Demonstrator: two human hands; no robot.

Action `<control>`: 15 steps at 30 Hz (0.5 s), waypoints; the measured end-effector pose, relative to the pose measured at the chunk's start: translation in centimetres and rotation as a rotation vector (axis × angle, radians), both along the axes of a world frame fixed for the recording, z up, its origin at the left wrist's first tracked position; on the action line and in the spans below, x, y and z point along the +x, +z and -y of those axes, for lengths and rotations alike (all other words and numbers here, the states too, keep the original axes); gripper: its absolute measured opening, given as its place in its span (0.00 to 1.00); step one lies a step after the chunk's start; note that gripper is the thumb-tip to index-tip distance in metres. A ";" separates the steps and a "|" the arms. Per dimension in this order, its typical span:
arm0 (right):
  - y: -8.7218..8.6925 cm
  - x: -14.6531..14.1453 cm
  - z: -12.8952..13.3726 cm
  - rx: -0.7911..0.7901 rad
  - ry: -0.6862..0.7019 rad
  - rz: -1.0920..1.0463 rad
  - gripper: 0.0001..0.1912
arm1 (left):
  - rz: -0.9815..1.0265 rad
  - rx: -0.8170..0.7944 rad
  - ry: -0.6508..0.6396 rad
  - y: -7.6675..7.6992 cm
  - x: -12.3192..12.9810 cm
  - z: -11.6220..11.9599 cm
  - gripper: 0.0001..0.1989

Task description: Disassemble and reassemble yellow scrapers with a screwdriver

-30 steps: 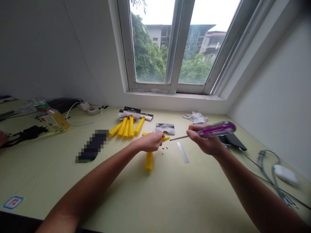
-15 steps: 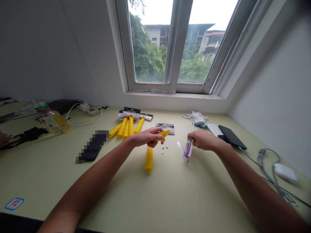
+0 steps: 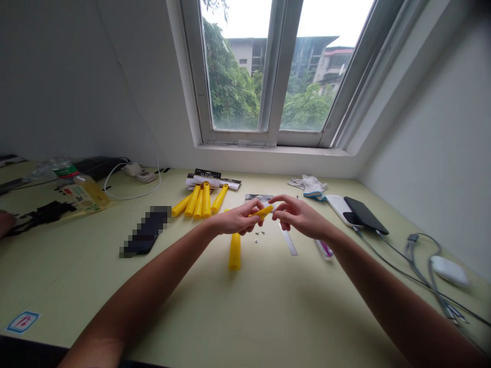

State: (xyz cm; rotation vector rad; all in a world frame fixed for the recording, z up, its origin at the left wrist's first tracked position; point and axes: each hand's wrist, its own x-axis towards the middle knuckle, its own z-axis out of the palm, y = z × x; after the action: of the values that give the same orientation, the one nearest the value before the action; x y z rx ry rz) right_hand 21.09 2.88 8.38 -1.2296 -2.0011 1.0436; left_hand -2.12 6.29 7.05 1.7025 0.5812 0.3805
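The left hand (image 3: 238,220) pinches a small yellow plastic part (image 3: 264,212) between thumb and fingers, just above the tiny metal screws (image 3: 259,235) on the bench (image 3: 76,276). The right hand (image 3: 298,214) is open and loose, its fingertips at the part's far end, not clearly gripping it. Left of the screws stands a yellow plastic tube (image 3: 235,251); to their right lie a steel ruler (image 3: 288,240) and, farther off, a purple-handled screwdriver (image 3: 324,249). A firm, low pinch should keep so small a part steady.
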 end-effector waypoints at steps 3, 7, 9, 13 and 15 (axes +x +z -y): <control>-1.4 -1.8 0.2 -0.035 0.028 -0.184 0.15 | -0.059 0.102 0.043 -0.1 0.4 0.4 0.15; -3.3 -2.7 -0.1 0.022 -0.025 -0.296 0.10 | -0.113 0.186 0.093 -0.2 1.0 0.8 0.12; -3.9 -3.0 -0.2 0.038 -0.053 -0.319 0.07 | -0.127 0.206 0.097 -0.1 1.2 1.0 0.10; -4.6 -3.4 -0.3 0.036 -0.068 -0.342 0.06 | -0.143 0.216 0.090 0.1 1.3 1.3 0.06; -5.0 -3.6 -0.4 0.032 -0.077 -0.355 0.05 | -0.167 0.233 0.102 0.0 1.3 1.4 0.06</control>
State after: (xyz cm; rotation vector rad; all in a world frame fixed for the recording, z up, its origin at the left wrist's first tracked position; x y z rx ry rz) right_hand 17.49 3.29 3.36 -1.0142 -1.6791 1.1010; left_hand -0.84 4.92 7.05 1.9453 0.7722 0.3929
